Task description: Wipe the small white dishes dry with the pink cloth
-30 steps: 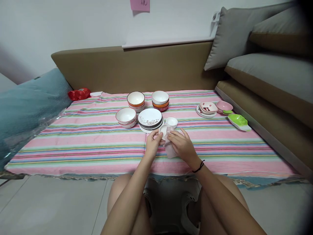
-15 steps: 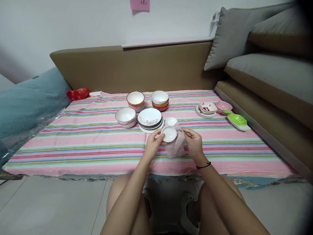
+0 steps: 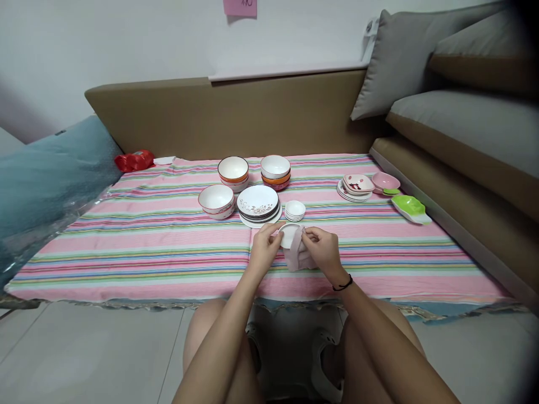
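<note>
Between my hands is a small white dish [image 3: 288,236], held above the striped cloth. My left hand [image 3: 265,245] pinches the dish's left edge between thumb and fingers. In my right hand [image 3: 322,247] is a pale pink cleaning cloth [image 3: 296,255], which hangs over the dish's right side and hides part of it. Just behind the dish stands a stack of small white dishes [image 3: 295,210]. A stack of plates [image 3: 257,201], the top one white with a floral pattern and dark rim, sits behind my left hand.
Stacked bowls [image 3: 216,199] stand left of the plates, with more bowls [image 3: 233,169] and orange-banded bowls [image 3: 275,168] farther back. Right are a pink patterned dish [image 3: 357,184], a pink bowl [image 3: 386,182] and a green leaf-shaped dish [image 3: 410,207]. Grey cushions [image 3: 458,123] line the right side.
My right hand has moved left and slightly down, bringing the cleaning cloth over the dish's right edge. The held dish is a little lower, and the small stack behind it shows more fully.
</note>
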`<state>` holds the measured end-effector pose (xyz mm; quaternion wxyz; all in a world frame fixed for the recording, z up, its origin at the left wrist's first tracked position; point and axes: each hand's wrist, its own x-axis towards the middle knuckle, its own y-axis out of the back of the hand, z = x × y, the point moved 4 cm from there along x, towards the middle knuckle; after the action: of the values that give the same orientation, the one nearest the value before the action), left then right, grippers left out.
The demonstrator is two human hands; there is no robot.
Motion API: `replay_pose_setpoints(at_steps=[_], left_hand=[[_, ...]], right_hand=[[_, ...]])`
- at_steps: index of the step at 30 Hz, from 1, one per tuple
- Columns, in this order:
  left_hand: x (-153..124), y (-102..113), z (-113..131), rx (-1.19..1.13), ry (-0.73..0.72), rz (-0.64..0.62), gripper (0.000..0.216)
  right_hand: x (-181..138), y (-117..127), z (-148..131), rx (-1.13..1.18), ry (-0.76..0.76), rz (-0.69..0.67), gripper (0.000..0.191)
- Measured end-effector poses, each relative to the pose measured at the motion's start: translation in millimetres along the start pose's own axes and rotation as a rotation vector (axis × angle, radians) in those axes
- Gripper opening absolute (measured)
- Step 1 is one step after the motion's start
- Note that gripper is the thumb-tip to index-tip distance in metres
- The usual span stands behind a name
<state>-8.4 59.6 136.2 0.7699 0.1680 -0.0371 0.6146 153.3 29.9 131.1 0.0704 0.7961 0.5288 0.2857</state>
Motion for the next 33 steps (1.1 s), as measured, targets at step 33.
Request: replay_pose_setpoints(at_steps=[33], left_hand=[[-2, -11, 15, 0.366, -0.123, -0.088, 0.035]], right_hand=[[-7, -8, -4, 0.187, 0.071, -0.053, 0.021]])
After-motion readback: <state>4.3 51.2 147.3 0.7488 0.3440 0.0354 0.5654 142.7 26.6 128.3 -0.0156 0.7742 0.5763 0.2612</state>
